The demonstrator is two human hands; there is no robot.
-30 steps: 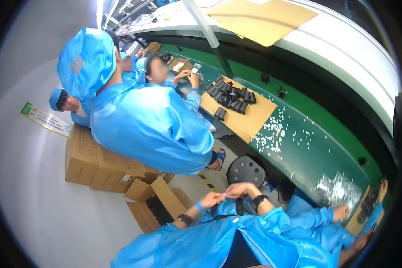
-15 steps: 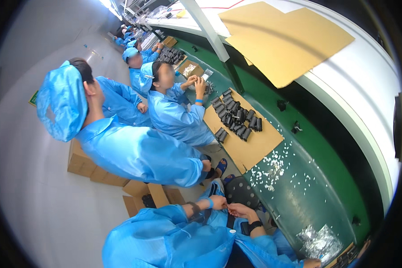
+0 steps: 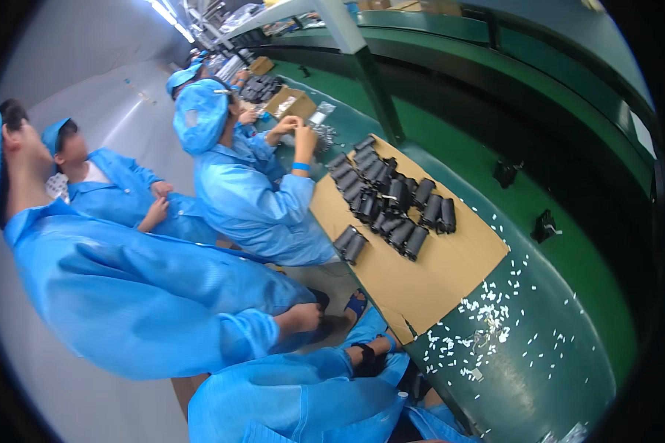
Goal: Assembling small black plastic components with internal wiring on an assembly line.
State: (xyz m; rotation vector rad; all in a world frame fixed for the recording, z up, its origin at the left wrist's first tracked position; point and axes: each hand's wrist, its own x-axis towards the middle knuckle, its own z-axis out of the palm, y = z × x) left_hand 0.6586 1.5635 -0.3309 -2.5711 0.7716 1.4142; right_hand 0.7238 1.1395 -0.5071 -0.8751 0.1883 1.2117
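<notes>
My left hand (image 3: 384, 344) is low in the view, beside the near corner of the cardboard sheet (image 3: 414, 299). A black band and a blue wrist strap show at its wrist; its fingers are mostly hidden at the bench edge. Of my right hand (image 3: 433, 399) only a bit of skin shows between blue sleeve folds, below the bench edge; I cannot see its fingers. Closest on the bench are many small white pieces (image 3: 488, 317), strewn over the green mat (image 3: 524, 376). Several black cylindrical parts (image 3: 391, 196) lie grouped on the cardboard.
A co-worker in blue (image 3: 251, 199) sits at the bench, hands raised together over small parts. Another person (image 3: 148, 295) stands close on my left, and a third (image 3: 114, 192) behind. A post (image 3: 373, 88) rises from the bench; an open carton (image 3: 292, 102) stands farther along.
The view has swung, bringing the cardboard and black parts closer. My hands, together in front of me before, are now lower and largely hidden. The third person's face and hands now show.
</notes>
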